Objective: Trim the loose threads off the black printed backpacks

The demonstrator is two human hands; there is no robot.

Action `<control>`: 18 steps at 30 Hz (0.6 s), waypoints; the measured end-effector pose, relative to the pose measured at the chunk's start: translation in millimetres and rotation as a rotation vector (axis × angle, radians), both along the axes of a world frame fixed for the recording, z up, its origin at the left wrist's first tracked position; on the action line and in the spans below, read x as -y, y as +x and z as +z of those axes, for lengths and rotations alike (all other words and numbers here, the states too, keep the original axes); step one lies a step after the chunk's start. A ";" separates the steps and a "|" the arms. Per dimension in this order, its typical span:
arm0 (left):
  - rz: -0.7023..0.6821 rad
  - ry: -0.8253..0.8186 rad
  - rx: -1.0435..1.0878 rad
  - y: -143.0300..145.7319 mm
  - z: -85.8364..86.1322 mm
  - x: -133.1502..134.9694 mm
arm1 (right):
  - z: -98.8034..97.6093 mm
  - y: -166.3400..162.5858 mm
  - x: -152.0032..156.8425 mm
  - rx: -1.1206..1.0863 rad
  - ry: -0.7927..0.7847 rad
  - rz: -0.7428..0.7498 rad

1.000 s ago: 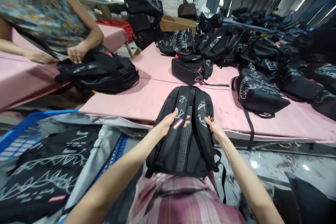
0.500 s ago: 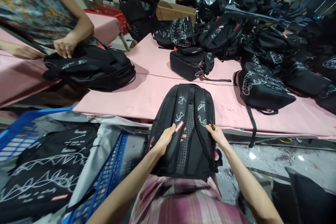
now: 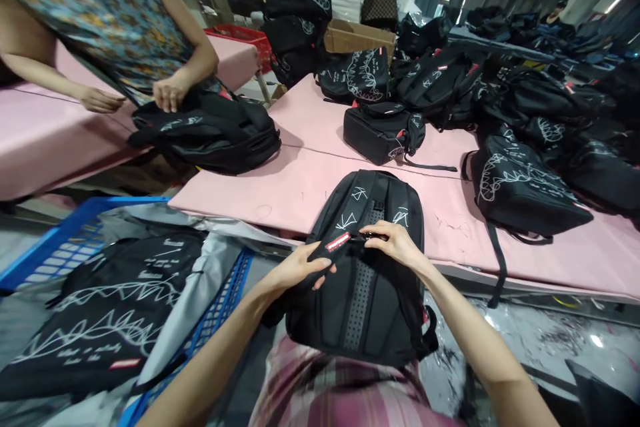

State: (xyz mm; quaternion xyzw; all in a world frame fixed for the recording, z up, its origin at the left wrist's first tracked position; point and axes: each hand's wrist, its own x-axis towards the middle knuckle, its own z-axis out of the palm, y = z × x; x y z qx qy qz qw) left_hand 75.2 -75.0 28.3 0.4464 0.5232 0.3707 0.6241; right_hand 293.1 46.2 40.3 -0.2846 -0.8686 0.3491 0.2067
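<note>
A black backpack [image 3: 390, 307] with white line drawings leans against the table edge, its strap side toward me. My left hand [image 3: 305, 267] is closed around one shoulder strap, below a red-and-white label [image 3: 339, 241]. In my right hand [image 3: 393, 240], thumb and fingers pinch a small dark tool, which looks like thread snips [image 3: 369, 236]. Its tips point left, close beside the label. The fingers partly cover the tool, so its blades are hard to make out.
A co-worker's hands [image 3: 170, 90] are at another black backpack [image 3: 215, 133] on the left. More backpacks [image 3: 525, 180] lie on the pink table [image 3: 305, 180] and pile up at the back right. A blue basket [image 3: 150, 203] holding a backpack stands at lower left.
My right hand has moved left with the snips, from the right strap to the label. My left hand has pulled the left strap outward, tilting its label. The view has shifted left.
</note>
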 end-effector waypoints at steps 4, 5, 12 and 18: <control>-0.068 -0.004 -0.040 -21.1 4.5 -0.8 | 1.5 -20.2 -18.3 0.014 -0.027 -0.024; -0.075 0.001 -0.040 -24.5 3.5 -1.6 | 1.9 -23.4 -21.5 0.023 -0.026 -0.026; -0.120 0.009 -0.001 -36.9 -3.2 -7.7 | -2.3 -34.5 -35.5 0.027 -0.017 0.025; -0.155 -0.021 0.033 -39.5 3.6 -9.8 | -5.3 -38.9 -36.3 0.011 -0.025 0.045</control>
